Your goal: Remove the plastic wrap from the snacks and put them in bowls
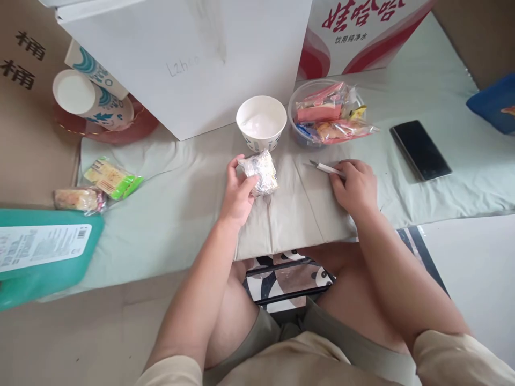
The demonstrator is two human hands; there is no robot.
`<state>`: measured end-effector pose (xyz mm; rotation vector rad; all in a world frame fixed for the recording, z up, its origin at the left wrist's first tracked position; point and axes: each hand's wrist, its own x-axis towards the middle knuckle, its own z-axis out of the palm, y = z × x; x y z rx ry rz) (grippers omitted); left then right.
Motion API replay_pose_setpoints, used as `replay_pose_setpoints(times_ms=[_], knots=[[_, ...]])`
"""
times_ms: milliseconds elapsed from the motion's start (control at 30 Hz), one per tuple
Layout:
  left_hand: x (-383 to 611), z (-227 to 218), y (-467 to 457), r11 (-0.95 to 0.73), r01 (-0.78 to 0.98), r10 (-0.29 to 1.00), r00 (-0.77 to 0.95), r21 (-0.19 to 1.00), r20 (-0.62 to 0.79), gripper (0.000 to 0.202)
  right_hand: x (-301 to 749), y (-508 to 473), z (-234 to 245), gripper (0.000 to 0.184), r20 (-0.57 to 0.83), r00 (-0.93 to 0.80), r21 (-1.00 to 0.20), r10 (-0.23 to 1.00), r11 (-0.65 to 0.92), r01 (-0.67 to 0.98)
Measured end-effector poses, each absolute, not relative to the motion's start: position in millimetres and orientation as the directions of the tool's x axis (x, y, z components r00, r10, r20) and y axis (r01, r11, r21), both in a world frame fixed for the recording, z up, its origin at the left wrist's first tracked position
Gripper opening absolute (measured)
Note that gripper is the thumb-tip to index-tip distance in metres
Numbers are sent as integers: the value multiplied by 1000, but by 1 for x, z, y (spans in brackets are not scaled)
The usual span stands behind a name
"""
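Note:
My left hand (pixel 240 192) grips a small block wrapped in crinkled silver foil (pixel 263 174), thumb across its front. The block is just in front of a white paper bowl (pixel 261 122) with a patterned outside. Over on the right, my right hand (pixel 358 185) rests on the cloth, its fingers closed around a slim white tool with a thin, pointed grey tip, which looks like a craft knife (pixel 326 169). The tip points left, toward the foil block but apart from it. The tool's rear end is hidden under my fingers.
A clear plastic tub (pixel 295 126) of packaged snacks stands right of the bowl, with a phone (pixel 421 149) farther right. White box (pixel 241 69) and red-white carton (pixel 362 43) stand behind. Left are paper cups (pixel 76 91), snack packets (pixel 110 177) and a green jug (pixel 88 257).

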<state>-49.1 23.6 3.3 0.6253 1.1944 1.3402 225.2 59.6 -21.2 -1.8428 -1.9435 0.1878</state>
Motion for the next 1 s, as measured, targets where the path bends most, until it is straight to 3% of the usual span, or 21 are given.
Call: replay_pose_setpoints(times_ms=[100,233,367,433,500,600,667,733,900,1000], knots=[[-50,2,20,186,-332,947,-191,925,-258,68,210,45,-12,22,166,-48,-537,985,131,833],[-47,-1,15,156,-257,970,-144,954,-197,77,175,21,1,30,-42,-257,-850,966,101,517],[-44,-2,12,105,-219,985,-112,970,-132,74,151,8,4,40,-108,-400,-953,910,20,303],[-44,-1,10,104,-190,984,-122,976,-129,70,150,9,4,39,-114,-383,-950,917,12,311],[-46,2,9,120,-87,977,-165,989,-133,62,155,14,1,33,-10,-298,-892,955,126,434],[-52,4,9,163,256,949,-305,953,-80,43,169,26,-6,28,209,-180,-642,961,273,716],[-57,2,10,212,461,920,-392,862,-17,35,176,33,-11,31,226,-175,-500,958,268,824],[-63,0,11,246,545,904,-428,802,14,37,181,39,-14,33,184,-188,-441,965,252,861],[-64,5,5,124,599,894,-413,791,173,43,196,53,-9,37,236,-4,-633,972,157,758],[-42,23,5,-83,653,916,-247,753,315,34,206,64,-6,50,276,94,-698,956,133,704]])
